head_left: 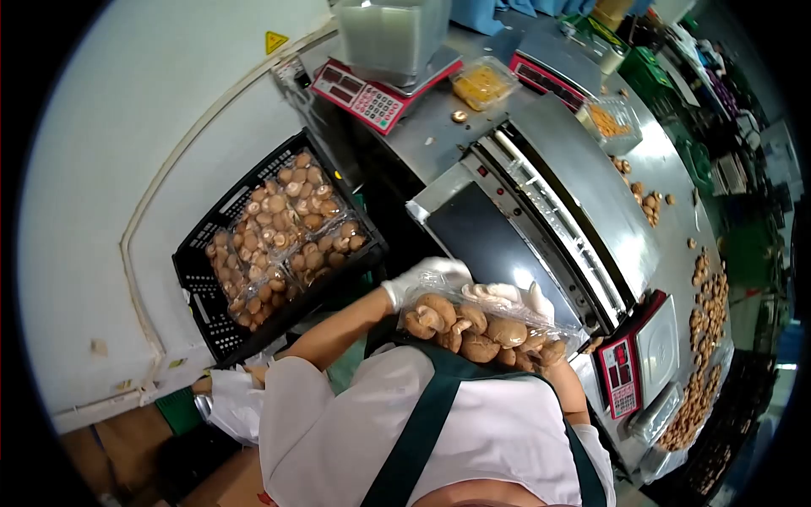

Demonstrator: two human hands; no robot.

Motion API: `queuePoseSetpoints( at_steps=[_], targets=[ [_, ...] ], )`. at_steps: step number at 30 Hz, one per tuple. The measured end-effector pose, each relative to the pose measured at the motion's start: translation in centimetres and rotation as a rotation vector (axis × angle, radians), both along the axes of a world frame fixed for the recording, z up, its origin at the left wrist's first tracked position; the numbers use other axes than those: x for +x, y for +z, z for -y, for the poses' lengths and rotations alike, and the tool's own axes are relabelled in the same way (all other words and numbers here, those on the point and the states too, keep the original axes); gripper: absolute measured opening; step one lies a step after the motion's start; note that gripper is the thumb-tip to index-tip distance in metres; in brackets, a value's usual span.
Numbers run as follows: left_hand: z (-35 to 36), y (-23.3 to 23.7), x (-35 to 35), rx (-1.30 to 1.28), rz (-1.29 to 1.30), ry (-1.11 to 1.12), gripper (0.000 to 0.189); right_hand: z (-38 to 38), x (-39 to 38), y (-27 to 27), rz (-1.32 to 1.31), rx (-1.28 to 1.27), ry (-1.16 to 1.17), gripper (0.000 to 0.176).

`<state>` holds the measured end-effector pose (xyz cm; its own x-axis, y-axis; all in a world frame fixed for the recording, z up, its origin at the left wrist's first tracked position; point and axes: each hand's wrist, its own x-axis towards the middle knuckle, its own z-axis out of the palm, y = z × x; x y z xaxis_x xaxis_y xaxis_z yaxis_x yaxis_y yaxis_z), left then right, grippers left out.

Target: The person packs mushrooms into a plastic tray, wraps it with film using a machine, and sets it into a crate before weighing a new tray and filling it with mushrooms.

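Observation:
A clear plastic-wrapped pack of brown mushrooms [481, 331] lies close to my chest, in front of the wrapping machine [515, 228]. My left hand [429, 277], in a white glove, is at the pack's left end, its fingers pressed round the film. My right hand [515, 300], also in a white glove, grips the far side of the pack, with its fingers over the top edge. Part of the right palm is hidden behind the pack. To the left, a black crate [201, 293] holds several wrapped packs of mushrooms.
Red-framed scales [369, 95] with a stack of clear trays [390, 38] stand beyond the machine. Another red scale [619, 380] is at the right, near loose mushrooms [697, 397]. Trays of yellow food [483, 83] sit further back. A white wall [110, 169] is at the left.

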<state>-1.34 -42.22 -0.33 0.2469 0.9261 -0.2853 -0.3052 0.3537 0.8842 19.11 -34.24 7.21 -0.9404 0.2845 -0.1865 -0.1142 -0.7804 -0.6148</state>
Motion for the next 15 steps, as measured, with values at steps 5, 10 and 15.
queuePoseSetpoints(
  at_steps=[5, 10, 15],
  targets=[
    [2.8, 7.8, -6.0, 0.154, -0.299, 0.249, 0.032, 0.9, -3.3, 1.5, 0.213, -0.111, 0.153, 0.064],
    [5.5, 12.3, -1.8, 0.398, -1.309, 0.113, 0.018, 1.2, -4.3, -0.6, 0.371, 0.136, 0.219, 0.051],
    [6.5, 6.0, -5.6, 0.206, -0.674, 0.517, 0.022, 0.5, -5.8, -5.7, 0.422, 0.155, -0.072, 0.041]
  ],
)
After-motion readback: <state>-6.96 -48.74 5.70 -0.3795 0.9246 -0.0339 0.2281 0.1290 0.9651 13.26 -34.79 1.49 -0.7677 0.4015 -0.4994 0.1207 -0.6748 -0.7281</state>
